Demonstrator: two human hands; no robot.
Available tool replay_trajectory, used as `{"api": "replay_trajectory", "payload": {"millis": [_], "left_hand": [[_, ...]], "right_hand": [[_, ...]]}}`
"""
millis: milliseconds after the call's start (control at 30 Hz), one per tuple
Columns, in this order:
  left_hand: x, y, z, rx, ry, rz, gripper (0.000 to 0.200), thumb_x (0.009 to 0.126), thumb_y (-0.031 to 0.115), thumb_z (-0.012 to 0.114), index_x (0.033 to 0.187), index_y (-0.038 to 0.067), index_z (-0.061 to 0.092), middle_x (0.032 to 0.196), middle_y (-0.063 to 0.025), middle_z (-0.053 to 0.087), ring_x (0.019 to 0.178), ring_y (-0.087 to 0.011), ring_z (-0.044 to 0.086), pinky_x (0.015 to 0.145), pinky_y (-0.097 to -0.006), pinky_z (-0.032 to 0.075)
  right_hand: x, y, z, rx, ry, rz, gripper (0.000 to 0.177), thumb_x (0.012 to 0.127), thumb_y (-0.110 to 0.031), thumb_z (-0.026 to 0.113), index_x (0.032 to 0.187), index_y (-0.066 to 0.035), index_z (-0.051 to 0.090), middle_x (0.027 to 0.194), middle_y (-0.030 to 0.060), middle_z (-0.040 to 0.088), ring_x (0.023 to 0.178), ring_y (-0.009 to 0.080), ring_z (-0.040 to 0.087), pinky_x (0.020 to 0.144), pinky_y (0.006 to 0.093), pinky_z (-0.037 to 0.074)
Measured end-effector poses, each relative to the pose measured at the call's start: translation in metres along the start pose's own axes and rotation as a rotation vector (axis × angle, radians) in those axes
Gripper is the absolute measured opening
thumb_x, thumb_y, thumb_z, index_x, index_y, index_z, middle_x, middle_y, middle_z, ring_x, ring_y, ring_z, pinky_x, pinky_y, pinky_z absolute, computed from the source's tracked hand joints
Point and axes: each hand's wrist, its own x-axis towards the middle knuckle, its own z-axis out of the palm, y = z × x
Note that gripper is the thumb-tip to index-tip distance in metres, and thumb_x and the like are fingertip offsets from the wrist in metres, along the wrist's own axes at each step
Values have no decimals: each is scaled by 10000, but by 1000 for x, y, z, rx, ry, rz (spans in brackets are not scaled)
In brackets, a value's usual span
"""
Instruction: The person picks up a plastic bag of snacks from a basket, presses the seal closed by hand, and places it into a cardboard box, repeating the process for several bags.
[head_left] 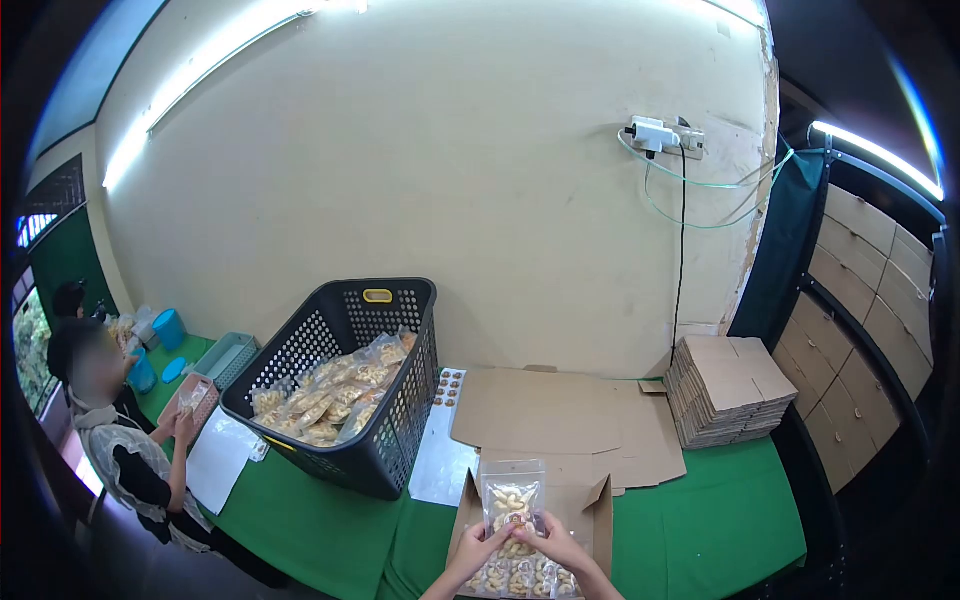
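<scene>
Together, both hands point(480, 548) point(556, 546) hold a pouch point(514, 476) of nuts point(513, 500).

One wide view from the wearer's head, tipped forward and down over the desk point(710, 530).
From where I stand, the camera looks across the desk at the pale wall point(500, 200), which fills the upper middle. The forearms enter at the bottom edge, so the hands point(476, 548) and pouch point(513, 490) sit close, low and just right of centre. The basket point(345, 465) is farther off to the left, seen from above its rim; a co-worker point(120, 450) falls at the far left, the rack point(850, 300) at the far right. The lens takes in a ceiling light point(200, 90) too, bowing straight lines and darkening the corners.
</scene>
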Motion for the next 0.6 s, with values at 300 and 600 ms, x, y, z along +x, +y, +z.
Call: {"api": "replay_trajectory", "payload": {"millis": [300,600], "left_hand": [[-7,21,-2,14,-101,8,284,790,228,646,942,-10,612,816,-17,613,710,-48,544,617,-181,433],[-14,14,-11,-6,-178,-12,273,805,195,627,979,-13,599,861,-26,614,749,-58,558,648,-193,450]], "right_hand": [[-4,-10,-9,27,-122,15,336,819,-219,608,1020,41,536,926,58,591,812,89,540,680,224,442],[-11,-3,-15,184,-180,131,260,825,-135,592,1002,50,546,884,42,593,768,73,531,658,210,429]]}}
